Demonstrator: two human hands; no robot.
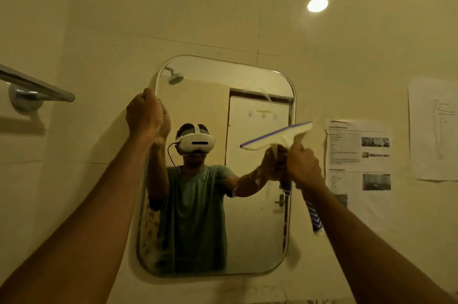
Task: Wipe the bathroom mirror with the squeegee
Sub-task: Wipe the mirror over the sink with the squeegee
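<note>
Two bare forearms rise from the lower corners of the frame toward the wall. At centre right, the right hand [303, 167] is closed around the squeegee [280, 136], whose blue-striped handle sticks out below the fist; its white head with a blue blade edge tilts up to the right, over the right side of the mirror [257, 241], though whether the blade touches the glass cannot be told. At centre left, the left hand [143, 114] is curled over the mirror's upper left edge, gripping it. Behind them the rounded mirror hangs on a tiled wall. A chrome towel bar [37, 88] sits at far left; printed paper sheets [359, 155] are stuck at right.
</note>
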